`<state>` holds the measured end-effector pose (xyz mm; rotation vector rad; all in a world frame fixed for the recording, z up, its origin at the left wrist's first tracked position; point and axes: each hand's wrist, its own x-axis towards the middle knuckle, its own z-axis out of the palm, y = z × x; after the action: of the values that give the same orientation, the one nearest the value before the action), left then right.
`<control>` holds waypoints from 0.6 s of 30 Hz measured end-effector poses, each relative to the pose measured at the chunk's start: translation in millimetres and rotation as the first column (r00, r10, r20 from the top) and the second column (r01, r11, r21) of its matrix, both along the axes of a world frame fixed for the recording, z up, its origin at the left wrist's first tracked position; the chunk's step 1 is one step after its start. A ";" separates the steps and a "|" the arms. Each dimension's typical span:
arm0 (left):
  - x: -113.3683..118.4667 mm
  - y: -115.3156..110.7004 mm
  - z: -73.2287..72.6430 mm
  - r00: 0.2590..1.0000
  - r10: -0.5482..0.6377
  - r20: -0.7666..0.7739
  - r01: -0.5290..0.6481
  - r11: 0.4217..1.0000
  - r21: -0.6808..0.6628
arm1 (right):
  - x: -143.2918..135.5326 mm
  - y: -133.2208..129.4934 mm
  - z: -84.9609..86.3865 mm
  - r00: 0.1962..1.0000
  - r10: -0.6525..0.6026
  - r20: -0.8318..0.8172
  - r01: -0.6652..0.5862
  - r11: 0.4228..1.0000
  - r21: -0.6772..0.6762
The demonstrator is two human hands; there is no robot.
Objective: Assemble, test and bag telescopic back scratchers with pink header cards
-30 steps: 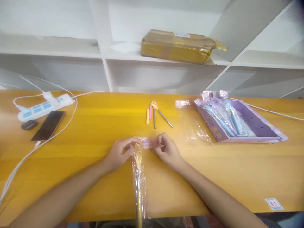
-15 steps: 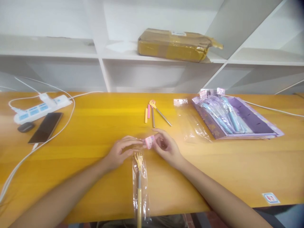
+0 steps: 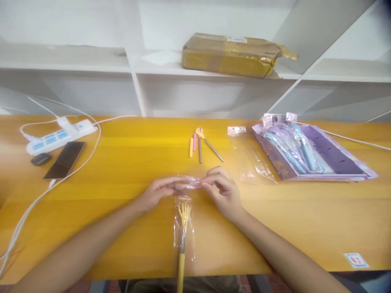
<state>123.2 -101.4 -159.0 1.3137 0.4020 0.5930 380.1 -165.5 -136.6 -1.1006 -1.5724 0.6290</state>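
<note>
white shelves (image 3: 91,61) stood behind a long wooden table (image 3: 305,228), where a person worked with two bare hands. a taped carton (image 3: 229,57) rested on one shelf. toward the right of the table, a purple tray (image 3: 342,158) held blue-handled pieces (image 3: 308,154), already in clear wrapping. before the person, a yellow scratcher (image 3: 181,268) lay with its hand-shaped head inside a clear sleeve (image 3: 190,240), its handle running past the table's near edge; where the sleeve ended could not be made out. that piece looked partly done, in this onlooker's judgement, since its top end was where the handling went on. a flat clear bag (image 3: 252,162) lay just beside the tray.

the right hand (image 3: 226,195) had thumb and fingers pinched together on one end of a pink-labelled strip (image 3: 192,186), just beyond the sleeve. the left hand (image 3: 155,193) reached its other end, fingers nearly straight and thumb parted; whether they gripped or merely touched it, one could not tell. whether strip and sleeve were joined was also unclear. farther back, not wrapped, lay a yellow-headed rod (image 3: 214,150), a second rod (image 3: 200,150), a yellow tube (image 3: 191,147) and a pink tube (image 3: 194,141).
</note>
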 end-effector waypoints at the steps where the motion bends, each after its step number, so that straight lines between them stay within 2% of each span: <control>1: 0.5 1.1 -1.4 1.000 -0.016 0.018 0.016 0.999 -0.029 | 1.0 -0.1 1.1 1.000 0.001 -0.009 -0.001 1.000 -0.008; 5: 2.9 2.4 -4.5 0.997 -0.028 0.076 0.036 0.994 -0.106 | 0.6 -1.5 -3.1 0.995 0.002 -0.097 -0.014 0.993 -0.121; 9: 6.3 -1.1 -0.3 0.987 -0.057 0.152 0.091 0.971 -0.222 | -4.1 -1.0 -14.1 0.982 0.046 -0.183 -0.088 0.970 -0.228; 15: 7.4 -3.6 5.3 0.976 -0.049 0.214 0.123 0.928 -0.351 | -3.9 3.8 -16.4 0.994 0.004 0.113 0.003 0.998 -0.057; 18: 6.4 -2.1 3.5 0.974 -0.037 0.225 0.126 0.911 -0.393 | -0.7 6.2 -15.5 0.983 -0.011 0.185 0.017 0.999 -0.034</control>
<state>129.5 -103.5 -155.6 0.8531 0.2719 0.5389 379.4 -159.3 -152.1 -1.2244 -1.7160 0.5598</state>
